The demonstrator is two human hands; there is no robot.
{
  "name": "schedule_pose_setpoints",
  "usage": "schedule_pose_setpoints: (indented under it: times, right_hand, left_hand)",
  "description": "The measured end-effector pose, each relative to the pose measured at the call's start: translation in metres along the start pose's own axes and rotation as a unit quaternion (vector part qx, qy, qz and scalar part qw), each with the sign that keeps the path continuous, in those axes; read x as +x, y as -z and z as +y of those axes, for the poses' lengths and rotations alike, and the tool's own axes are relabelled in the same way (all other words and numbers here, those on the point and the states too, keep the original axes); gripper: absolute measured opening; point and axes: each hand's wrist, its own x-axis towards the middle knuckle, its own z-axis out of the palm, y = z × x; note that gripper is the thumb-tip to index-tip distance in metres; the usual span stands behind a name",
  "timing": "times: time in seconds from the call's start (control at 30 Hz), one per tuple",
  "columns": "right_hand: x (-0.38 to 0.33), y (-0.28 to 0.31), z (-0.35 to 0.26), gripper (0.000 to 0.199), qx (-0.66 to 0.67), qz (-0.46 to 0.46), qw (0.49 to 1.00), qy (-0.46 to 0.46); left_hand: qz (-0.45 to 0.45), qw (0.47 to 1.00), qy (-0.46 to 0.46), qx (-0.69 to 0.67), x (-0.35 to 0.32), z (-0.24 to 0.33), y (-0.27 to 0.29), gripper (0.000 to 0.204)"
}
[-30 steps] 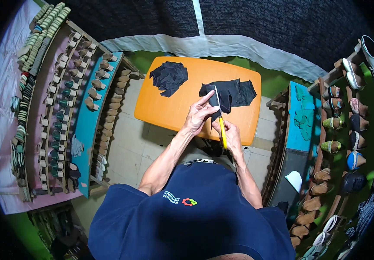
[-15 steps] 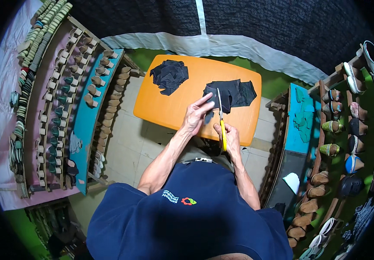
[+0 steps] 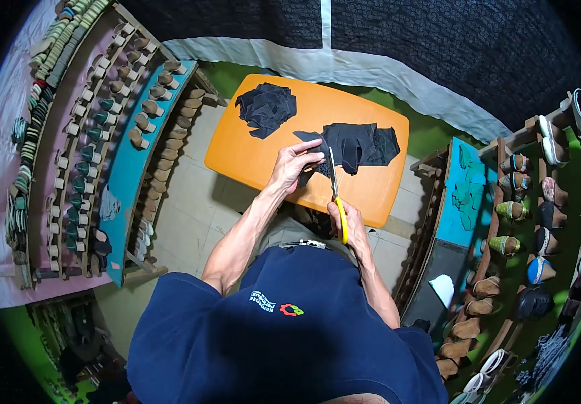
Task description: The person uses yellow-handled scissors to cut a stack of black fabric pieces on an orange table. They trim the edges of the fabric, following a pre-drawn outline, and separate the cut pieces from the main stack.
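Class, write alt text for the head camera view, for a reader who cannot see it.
Seen from above, a person's right hand works yellow-handled scissors into a piece of black fabric that the left hand holds on an orange table. A second black fabric pile lies at the table's far left; racks of shoes stand either side.

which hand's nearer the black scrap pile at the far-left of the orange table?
Left. The left hand pins black fabric just right of the scrap pile; the right hand sits farther back, holding yellow-handled scissors off the orange table edge.
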Motion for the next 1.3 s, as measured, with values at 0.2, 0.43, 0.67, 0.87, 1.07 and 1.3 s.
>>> schedule_pose_setpoints:
  times: [0.2,0.43,0.67,0.87,1.07,1.3]
  right_hand:
    - [0.004,0.002,-0.006,0.05,-0.011,0.011,1.0,-0.015]
    - [0.006,0.004,-0.005,0.051,-0.012,0.027,0.999,-0.032]
    - [0.011,0.005,0.008,0.05,-0.041,0.054,0.998,-0.017]
    - [0.011,0.002,0.008,0.053,-0.015,0.059,0.997,-0.037]
    - [0.01,0.001,0.024,0.051,-0.008,0.062,0.995,-0.078]
    - [0.009,0.008,0.081,0.058,-0.026,0.049,0.993,-0.102]
  left_hand:
    - [-0.015,0.999,0.006,0.034,-0.003,0.003,-0.003,0.044]
    - [-0.034,0.999,0.011,0.033,-0.004,0.003,-0.006,0.043]
    - [-0.036,0.999,0.016,0.023,-0.001,-0.005,-0.002,0.044]
    - [-0.029,0.999,0.009,0.021,-0.002,-0.01,0.002,0.044]
    - [0.022,0.994,0.034,0.102,-0.013,-0.017,0.021,0.063]
    - [0.076,0.991,0.047,0.1,-0.025,-0.024,0.072,0.088]
